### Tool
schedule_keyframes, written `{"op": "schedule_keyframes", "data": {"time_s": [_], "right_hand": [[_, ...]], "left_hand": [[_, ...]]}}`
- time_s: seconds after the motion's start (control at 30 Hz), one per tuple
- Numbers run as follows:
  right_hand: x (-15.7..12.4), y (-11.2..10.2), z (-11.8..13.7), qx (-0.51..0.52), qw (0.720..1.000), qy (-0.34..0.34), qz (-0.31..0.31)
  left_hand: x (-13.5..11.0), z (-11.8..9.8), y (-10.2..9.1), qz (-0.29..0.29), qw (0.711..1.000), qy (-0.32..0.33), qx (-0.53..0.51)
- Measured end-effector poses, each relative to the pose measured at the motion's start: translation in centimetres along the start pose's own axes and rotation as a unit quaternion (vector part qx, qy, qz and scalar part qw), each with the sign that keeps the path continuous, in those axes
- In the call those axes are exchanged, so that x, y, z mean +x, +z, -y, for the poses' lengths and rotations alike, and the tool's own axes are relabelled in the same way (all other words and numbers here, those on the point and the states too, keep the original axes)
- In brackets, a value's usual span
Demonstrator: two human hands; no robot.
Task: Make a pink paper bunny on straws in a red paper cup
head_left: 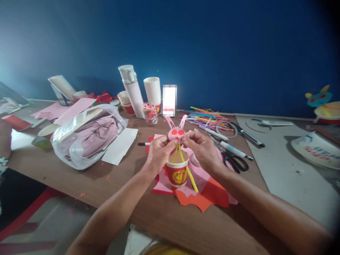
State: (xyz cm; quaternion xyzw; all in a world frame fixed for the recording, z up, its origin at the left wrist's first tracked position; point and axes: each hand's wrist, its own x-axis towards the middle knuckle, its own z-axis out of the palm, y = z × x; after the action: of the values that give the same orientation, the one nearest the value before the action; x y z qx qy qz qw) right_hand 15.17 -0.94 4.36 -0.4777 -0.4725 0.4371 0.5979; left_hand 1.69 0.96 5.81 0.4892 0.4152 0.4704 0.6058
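Blue wall (228, 53) behind, dim toward the right; brown table (148, 216) in front of you, crowded along its back edge. Your left hand (160, 150) and right hand (200, 147) meet near the middle, both grasping the pink rabbit head (175, 136), thumbs and fingers pinching its lower edge from either side. The head is upright, facing you, two long ears up, two round red eyes. It sits just above the red-and-white cup (177, 175), which stands upright on the papers.

Yellow straws run from below the head into the cup's mouth. A length of yellow straw (193, 180) also slants down outside the cup, on its right; hard to tell whether it joins those inside.

Under the cup: pink paper (162, 185), with orange paper (204, 199), scallop-edged, nearer you. Right of your right hand: black-handled scissors (235, 161), a marker (236, 150) and a cutter (252, 136). Beyond the hands, a spread of coloured straws (204, 115).

Back left: white flask (133, 97) beside a cup stack (152, 90), a small jar (150, 116) before them. Left: plastic bag (87, 138), a white card (120, 145) just beside it.
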Motion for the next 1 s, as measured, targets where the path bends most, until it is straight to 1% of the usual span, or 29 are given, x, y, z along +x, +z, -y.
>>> {"op": "schedule_keyframes", "data": {"time_s": [0.1, 0.3, 0.4, 0.47, 0.6, 0.73, 1.0], "right_hand": [[-0.14, 0.13, 0.08, 0.007, 1.0, -0.004, -0.002], [-0.47, 0.04, 0.01, 0.033, 0.999, -0.013, 0.02], [-0.36, -0.08, -0.32, 0.045, 0.999, -0.01, -0.001], [-0.29, -0.09, -0.4, 0.031, 0.999, -0.008, -0.009], [-0.38, 0.14, -0.19, -0.009, 1.0, 0.0, 0.017], [-0.46, 0.39, -0.24, -0.006, 0.999, 0.01, 0.037], [-0.36, 0.51, -0.22, 0.0, 1.0, -0.003, 0.012]], "left_hand": [[-0.04, -0.05, 0.06, 0.001, 1.0, 0.0, -0.001], [-0.05, -0.1, 0.02, 0.011, 1.0, 0.007, -0.007], [-0.01, -0.05, -0.06, 0.001, 1.0, 0.0, 0.0], [0.01, -0.05, -0.07, -0.006, 1.0, -0.003, 0.001], [0.04, -0.06, 0.0, 0.004, 1.0, 0.004, -0.004], [-0.01, 0.03, 0.1, 0.005, 1.0, 0.006, 0.005], [0.23, 0.7, -0.19, 0.006, 0.999, 0.024, 0.034]]}}
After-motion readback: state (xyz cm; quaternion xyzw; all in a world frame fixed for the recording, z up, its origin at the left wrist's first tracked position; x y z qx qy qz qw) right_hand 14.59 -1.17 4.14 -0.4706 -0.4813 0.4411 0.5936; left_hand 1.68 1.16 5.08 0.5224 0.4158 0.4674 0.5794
